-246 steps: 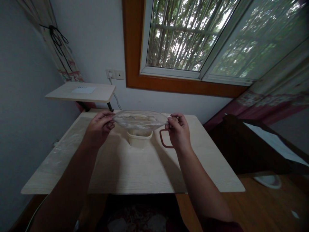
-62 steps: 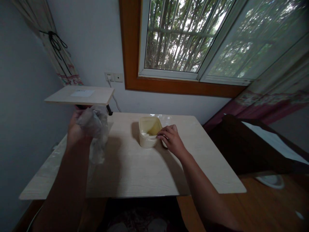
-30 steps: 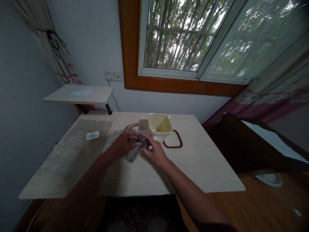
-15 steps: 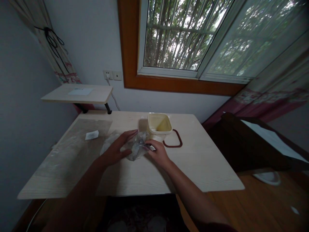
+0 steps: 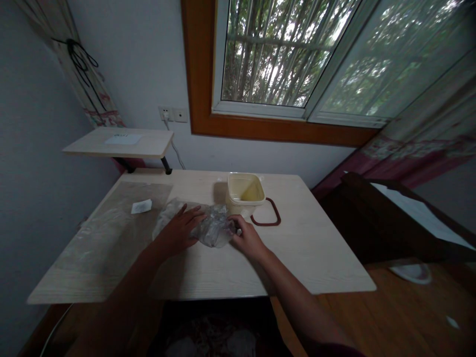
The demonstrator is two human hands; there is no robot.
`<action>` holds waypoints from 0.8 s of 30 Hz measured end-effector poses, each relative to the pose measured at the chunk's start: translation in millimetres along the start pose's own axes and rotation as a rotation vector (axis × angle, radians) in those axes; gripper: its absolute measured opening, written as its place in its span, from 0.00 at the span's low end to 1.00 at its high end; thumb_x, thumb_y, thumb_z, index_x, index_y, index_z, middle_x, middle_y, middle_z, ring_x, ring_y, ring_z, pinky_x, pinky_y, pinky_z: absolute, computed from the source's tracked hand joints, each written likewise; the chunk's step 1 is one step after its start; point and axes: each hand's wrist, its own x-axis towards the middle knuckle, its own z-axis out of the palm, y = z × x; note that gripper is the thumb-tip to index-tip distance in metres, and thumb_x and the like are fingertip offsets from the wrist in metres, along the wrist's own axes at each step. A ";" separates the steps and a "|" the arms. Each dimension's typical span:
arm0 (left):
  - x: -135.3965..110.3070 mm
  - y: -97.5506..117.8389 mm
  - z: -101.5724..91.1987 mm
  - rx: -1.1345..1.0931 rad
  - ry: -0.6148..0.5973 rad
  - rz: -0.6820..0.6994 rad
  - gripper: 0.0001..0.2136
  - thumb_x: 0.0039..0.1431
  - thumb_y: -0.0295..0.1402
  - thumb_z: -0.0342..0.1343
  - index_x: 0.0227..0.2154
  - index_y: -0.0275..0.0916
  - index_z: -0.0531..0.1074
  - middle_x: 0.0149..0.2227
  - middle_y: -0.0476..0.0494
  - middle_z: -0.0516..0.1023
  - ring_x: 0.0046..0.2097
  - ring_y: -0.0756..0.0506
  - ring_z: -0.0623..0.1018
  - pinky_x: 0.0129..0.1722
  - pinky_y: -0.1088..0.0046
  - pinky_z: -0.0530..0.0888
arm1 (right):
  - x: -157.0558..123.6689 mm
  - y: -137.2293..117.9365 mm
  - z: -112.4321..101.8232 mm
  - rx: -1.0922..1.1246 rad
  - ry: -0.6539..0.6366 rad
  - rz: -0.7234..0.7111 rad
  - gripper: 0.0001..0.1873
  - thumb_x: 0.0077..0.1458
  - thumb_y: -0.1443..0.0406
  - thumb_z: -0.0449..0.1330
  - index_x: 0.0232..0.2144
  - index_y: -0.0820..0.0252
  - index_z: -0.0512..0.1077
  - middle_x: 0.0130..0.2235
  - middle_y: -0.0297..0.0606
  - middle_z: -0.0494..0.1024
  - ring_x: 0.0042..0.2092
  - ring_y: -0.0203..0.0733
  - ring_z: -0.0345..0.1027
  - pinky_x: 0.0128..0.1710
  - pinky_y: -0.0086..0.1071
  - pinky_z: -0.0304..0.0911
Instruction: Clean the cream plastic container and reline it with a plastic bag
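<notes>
The desk (image 5: 297,258) carries a crumpled clear bag (image 5: 215,228), bunched at its middle. The left hand (image 5: 179,230) is spread open on it; the right hand (image 5: 247,238) pinches its right end. Just behind stands a cream tub (image 5: 238,204), with a brown loop (image 5: 266,224) beside it. A hard tug could tear the thin film, and a careless backward push by the right hand could jostle the tub

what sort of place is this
Likely a room in a home: there's a metal-framed sliding glass window, a cream-and-pink floral fabric curtain beside it, and a pale wood-grain table.
</notes>
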 end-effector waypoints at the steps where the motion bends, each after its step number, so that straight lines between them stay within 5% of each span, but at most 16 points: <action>1: -0.6 -0.2 0.1 0.006 -0.008 -0.001 0.34 0.54 0.27 0.59 0.65 0.40 0.58 0.65 0.36 0.66 0.70 0.38 0.59 0.71 0.47 0.50 | -0.4 -1.0 -2.4 -0.018 -0.013 0.008 0.26 0.57 0.66 0.60 0.58 0.58 0.65 0.35 0.36 0.78 0.33 0.39 0.70 0.33 0.30 0.64; 6: -2.1 -0.7 0.5 0.014 -0.037 0.022 0.34 0.53 0.26 0.58 0.65 0.39 0.59 0.65 0.38 0.67 0.71 0.38 0.58 0.71 0.49 0.49 | 4.6 -10.9 -16.2 -0.162 -0.163 -0.134 0.39 0.55 0.70 0.60 0.68 0.54 0.57 0.42 0.40 0.80 0.36 0.41 0.73 0.37 0.31 0.66; 11: -3.2 -3.1 7.8 0.015 -0.061 0.051 0.34 0.53 0.25 0.56 0.65 0.41 0.60 0.65 0.41 0.68 0.71 0.39 0.57 0.71 0.48 0.47 | 9.3 -9.8 -15.8 -0.190 -0.266 -0.235 0.21 0.58 0.73 0.57 0.53 0.56 0.74 0.43 0.41 0.82 0.40 0.42 0.77 0.42 0.32 0.67; 15: -7.7 -8.5 16.8 0.042 -0.059 0.014 0.35 0.53 0.25 0.55 0.66 0.41 0.58 0.66 0.39 0.66 0.71 0.39 0.56 0.71 0.47 0.47 | 5.9 3.9 -9.8 -0.182 -0.215 -0.196 0.13 0.60 0.71 0.57 0.45 0.57 0.76 0.41 0.41 0.83 0.40 0.42 0.77 0.43 0.33 0.67; 24: -20.9 -30.0 32.6 0.136 -0.076 -0.084 0.39 0.47 0.17 0.49 0.67 0.38 0.57 0.67 0.39 0.65 0.71 0.42 0.58 0.72 0.52 0.50 | -7.4 32.2 -11.8 -0.168 -0.121 -0.222 0.14 0.56 0.75 0.54 0.40 0.57 0.73 0.40 0.40 0.77 0.43 0.43 0.72 0.45 0.34 0.66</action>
